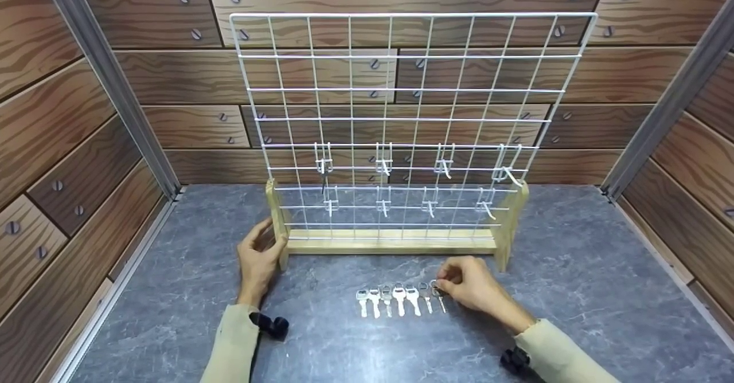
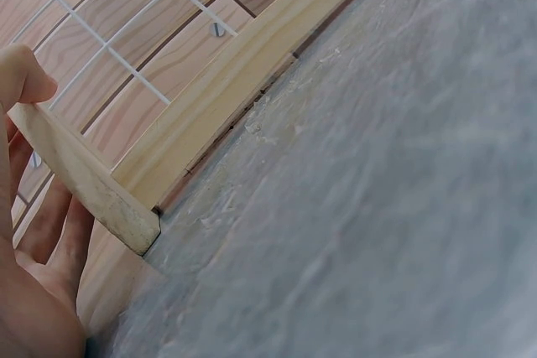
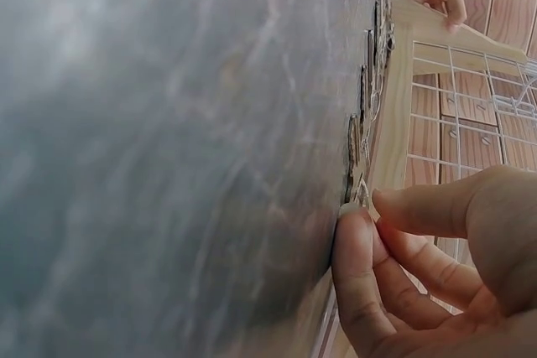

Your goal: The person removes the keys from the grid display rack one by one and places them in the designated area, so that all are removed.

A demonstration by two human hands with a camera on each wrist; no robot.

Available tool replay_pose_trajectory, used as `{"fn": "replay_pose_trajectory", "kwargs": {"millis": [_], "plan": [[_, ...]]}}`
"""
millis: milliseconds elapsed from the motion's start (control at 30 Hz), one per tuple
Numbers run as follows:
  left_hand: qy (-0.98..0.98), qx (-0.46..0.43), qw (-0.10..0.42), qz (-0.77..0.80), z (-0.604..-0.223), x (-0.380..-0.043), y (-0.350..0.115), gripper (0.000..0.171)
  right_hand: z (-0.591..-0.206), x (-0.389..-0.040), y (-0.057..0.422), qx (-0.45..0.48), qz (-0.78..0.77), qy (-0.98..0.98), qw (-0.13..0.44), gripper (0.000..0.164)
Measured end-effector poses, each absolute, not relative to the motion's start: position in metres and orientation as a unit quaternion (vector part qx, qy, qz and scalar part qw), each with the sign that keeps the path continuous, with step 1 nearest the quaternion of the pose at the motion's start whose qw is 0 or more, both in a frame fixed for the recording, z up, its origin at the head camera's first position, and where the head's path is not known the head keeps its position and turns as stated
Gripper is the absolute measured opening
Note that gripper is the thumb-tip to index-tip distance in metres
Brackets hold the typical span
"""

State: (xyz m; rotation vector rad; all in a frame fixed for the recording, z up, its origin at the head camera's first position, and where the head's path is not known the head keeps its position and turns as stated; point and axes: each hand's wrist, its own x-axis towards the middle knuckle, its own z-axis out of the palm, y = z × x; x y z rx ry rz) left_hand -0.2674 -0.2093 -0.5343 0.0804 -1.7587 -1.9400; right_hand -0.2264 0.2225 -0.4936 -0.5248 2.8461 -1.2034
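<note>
My left hand [image 1: 258,261] grips the left wooden upright [image 1: 277,217] of a white wire grid rack [image 1: 390,90], thumb on its near side. In the left wrist view the fingers reach round behind that upright. Several silver keys [image 1: 399,300] lie in a row on the grey tabletop in front of the rack. At the row's right end my right hand [image 1: 473,284] pinches the ring of the last key [image 1: 441,304] between thumb and fingertips. From the right wrist view, the pinch sits low, right at the tabletop, and the fingers hide most of that ring.
White hooks [image 1: 383,165] hang on the grid in two rows; a slim dark thing [image 1: 323,183] hangs at the upper left one. A wooden crossbar [image 1: 390,246] joins the uprights. Wood-patterned walls [image 1: 172,79] with metal corner posts [image 1: 109,79] surround the grey tabletop [image 1: 189,314].
</note>
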Motion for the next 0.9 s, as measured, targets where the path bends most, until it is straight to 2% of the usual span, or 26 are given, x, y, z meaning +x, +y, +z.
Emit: {"fn": "replay_pose_trajectory", "kwargs": {"millis": [367, 900], "plan": [[-0.649, 0.024, 0.266, -0.712, -0.535, -0.267, -0.209, 0.048, -0.476, -0.227, 0.219, -0.194, -0.397, 0.897, -0.035, 0.009], [-0.651, 0.028, 0.267, -0.710, -0.534, -0.268, -0.210, 0.047, -0.429, -0.223, 0.197, -0.209, -0.466, 0.857, -0.067, 0.019]]}}
